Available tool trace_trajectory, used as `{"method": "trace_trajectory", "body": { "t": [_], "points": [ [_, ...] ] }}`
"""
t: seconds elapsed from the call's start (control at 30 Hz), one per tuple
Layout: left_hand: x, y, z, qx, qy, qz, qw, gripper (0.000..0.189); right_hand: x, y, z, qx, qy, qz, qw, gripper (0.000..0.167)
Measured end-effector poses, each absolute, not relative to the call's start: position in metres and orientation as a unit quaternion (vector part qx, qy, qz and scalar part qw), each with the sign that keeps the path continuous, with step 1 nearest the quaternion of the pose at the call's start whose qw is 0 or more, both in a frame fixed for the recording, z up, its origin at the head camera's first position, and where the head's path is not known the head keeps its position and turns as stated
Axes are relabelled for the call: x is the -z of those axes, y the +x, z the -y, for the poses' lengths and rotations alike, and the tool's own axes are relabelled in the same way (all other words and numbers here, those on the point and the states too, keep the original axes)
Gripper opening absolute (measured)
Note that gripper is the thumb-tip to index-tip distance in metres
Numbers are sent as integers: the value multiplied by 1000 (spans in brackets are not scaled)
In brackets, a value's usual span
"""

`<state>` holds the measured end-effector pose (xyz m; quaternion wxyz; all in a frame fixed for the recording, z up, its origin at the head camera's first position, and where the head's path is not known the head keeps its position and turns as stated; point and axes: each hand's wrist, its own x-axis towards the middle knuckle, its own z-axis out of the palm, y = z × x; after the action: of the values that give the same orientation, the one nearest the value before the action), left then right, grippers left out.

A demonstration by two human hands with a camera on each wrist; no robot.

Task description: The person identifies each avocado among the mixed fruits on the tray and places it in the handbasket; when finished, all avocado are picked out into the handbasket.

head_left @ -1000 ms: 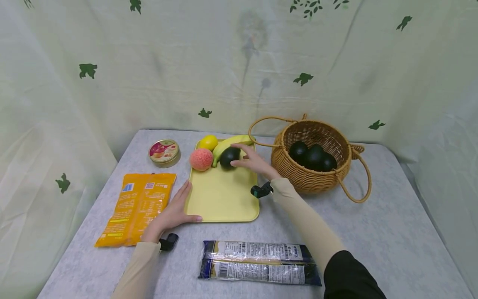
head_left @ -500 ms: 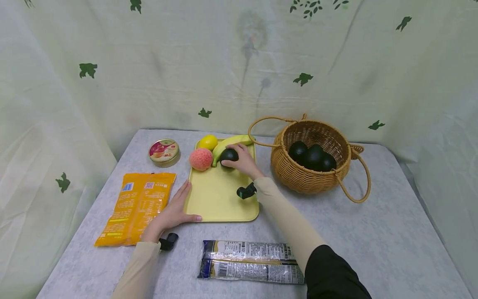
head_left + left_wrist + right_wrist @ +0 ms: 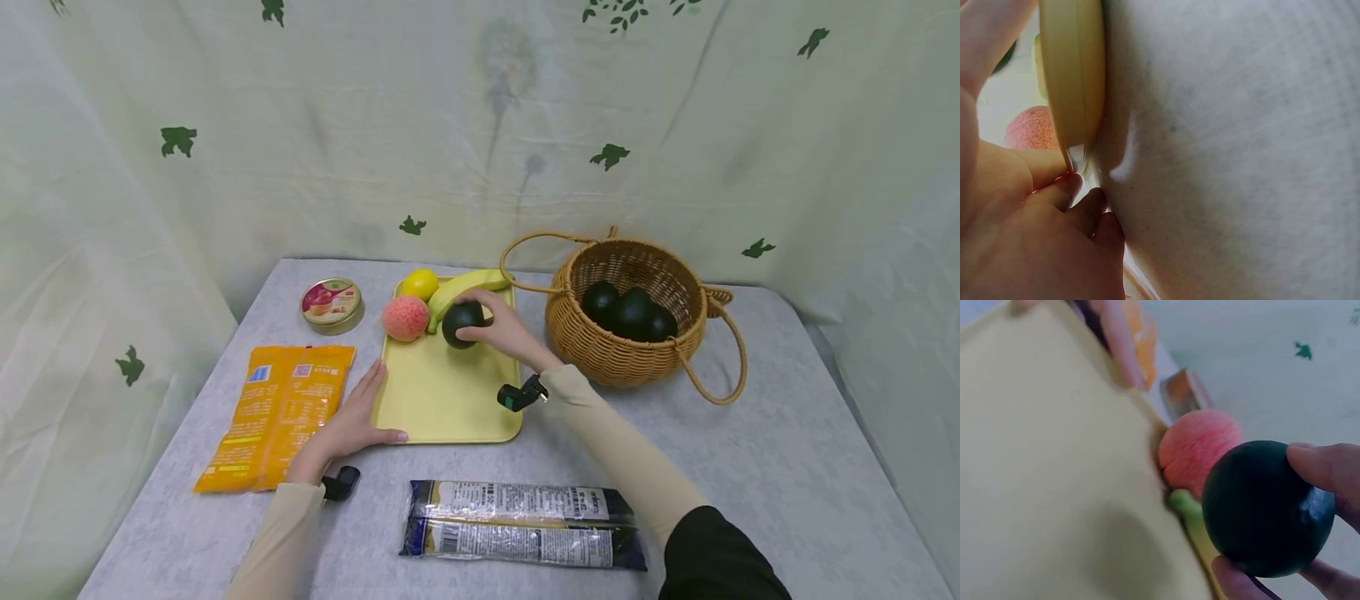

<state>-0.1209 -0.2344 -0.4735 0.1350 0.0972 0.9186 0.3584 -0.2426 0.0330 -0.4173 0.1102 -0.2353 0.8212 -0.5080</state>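
Observation:
Over the far part of a yellow tray [image 3: 442,408], my right hand [image 3: 506,329] holds a dark green avocado [image 3: 462,325] between thumb and fingers. The right wrist view shows the avocado [image 3: 1266,509] gripped from the side, and a round shadow lies on the tray. My left hand [image 3: 352,425] rests along the tray's left edge, fingers extended and thumb at the near left corner. In the left wrist view its fingers touch the tray's rim [image 3: 1075,81]. A pink peach [image 3: 406,318], a lemon [image 3: 420,284] and a banana [image 3: 457,287] lie at the tray's far end.
A wicker basket [image 3: 600,358] with several dark avocados [image 3: 632,313] stands right of the tray, its handle reaching over the tray's far corner. A round tin [image 3: 332,307] and an orange bag [image 3: 281,417] are on the left. Long plastic packs [image 3: 525,523] lie in front.
My right hand has closed around the avocado, which it was only beside at first, and has brought it slightly towards me. The left hand has stayed at the tray's edge.

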Motion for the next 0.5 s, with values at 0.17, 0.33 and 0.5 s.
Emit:
{"method": "trace_trajectory", "body": {
  "t": [0.17,0.33,0.5],
  "points": [
    [474,-121,235,-358,98,-919,135,121,388,-228,-64,557,-239,-776,176,48],
    [474,-121,235,-360,102,-918,134,121,356,-216,-97,581,-248,-756,171,51],
    [473,-120,234,-360,101,-918,134,121,335,-211,-131,592,-246,-752,155,52]
  ]
}}
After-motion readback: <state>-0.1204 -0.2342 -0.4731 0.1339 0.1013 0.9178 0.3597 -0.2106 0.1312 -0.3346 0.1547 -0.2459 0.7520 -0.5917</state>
